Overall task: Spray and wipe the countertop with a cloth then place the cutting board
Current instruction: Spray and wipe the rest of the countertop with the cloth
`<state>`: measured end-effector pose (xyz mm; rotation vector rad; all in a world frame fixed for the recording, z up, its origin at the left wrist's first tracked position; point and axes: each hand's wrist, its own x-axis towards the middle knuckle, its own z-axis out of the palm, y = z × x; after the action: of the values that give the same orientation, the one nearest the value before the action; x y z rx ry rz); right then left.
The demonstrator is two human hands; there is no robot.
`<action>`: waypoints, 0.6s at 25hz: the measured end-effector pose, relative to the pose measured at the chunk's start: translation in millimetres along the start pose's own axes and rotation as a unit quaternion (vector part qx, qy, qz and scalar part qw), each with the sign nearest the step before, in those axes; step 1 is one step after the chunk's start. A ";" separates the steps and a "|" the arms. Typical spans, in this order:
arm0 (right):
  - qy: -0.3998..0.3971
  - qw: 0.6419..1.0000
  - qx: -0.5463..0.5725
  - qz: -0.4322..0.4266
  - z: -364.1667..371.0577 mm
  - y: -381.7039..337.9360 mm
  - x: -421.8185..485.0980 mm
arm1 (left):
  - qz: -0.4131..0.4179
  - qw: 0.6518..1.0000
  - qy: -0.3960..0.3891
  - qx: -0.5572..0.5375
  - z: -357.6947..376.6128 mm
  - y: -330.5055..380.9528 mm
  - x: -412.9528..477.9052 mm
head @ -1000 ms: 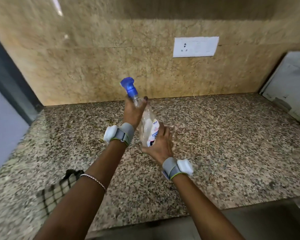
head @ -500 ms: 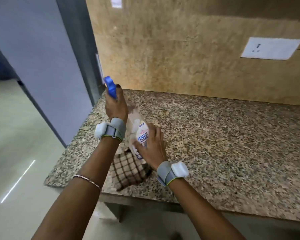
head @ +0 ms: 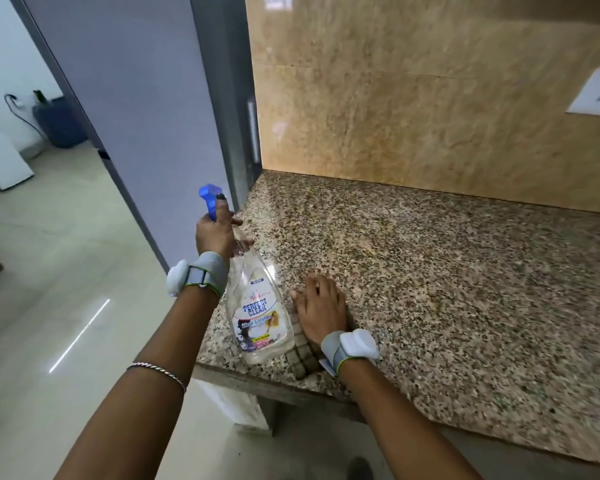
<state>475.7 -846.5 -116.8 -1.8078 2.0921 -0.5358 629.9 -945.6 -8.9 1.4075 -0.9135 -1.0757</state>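
My left hand (head: 214,234) grips the neck of a clear spray bottle (head: 257,313) with a blue trigger head, held tilted over the left end of the speckled granite countertop (head: 447,271). A checked brown-and-cream cloth (head: 303,358) lies at the counter's front left corner. My right hand (head: 321,308) rests flat on top of that cloth, fingers straight, just right of the bottle. Most of the cloth is hidden under the hand. No cutting board is in view.
A grey door or panel (head: 136,116) stands just left of the counter's end. The tan stone backsplash (head: 413,116) carries a white wall socket (head: 598,95) at far right. Pale floor tiles (head: 49,289) spread to the left, with a blue container (head: 61,124) far back.
My view swung left toward the counter's end. My right hand let go of the bottle's body and came down onto the cloth. My left hand keeps its hold on the bottle.
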 end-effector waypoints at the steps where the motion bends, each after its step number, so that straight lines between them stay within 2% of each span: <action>1: -0.015 0.999 -0.043 0.002 7.1 8.3 -1.0 | -0.009 1.000 -0.001 0.021 -2.3 -3.7 6.3; 4: -0.019 0.993 -0.114 0.005 21.7 21.4 -1.0 | -0.033 0.997 -0.003 0.070 -7.4 -14.2 24.5; 6: -0.019 0.993 -0.115 0.009 21.5 18.8 -0.5 | -0.052 0.997 -0.005 0.061 -7.3 -9.8 20.2; 9: -0.014 0.994 -0.109 0.014 19.1 17.4 0.0 | -0.082 0.995 -0.049 0.008 0.9 -4.0 18.9; 15: -0.027 0.995 -0.094 0.020 22.0 21.7 1.6 | -0.060 0.988 -0.098 0.099 30.2 -9.7 1.6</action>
<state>467.2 -846.9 -146.5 -1.8522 2.2019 -0.2845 601.1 -955.0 -18.7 1.5557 -1.1140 -1.2569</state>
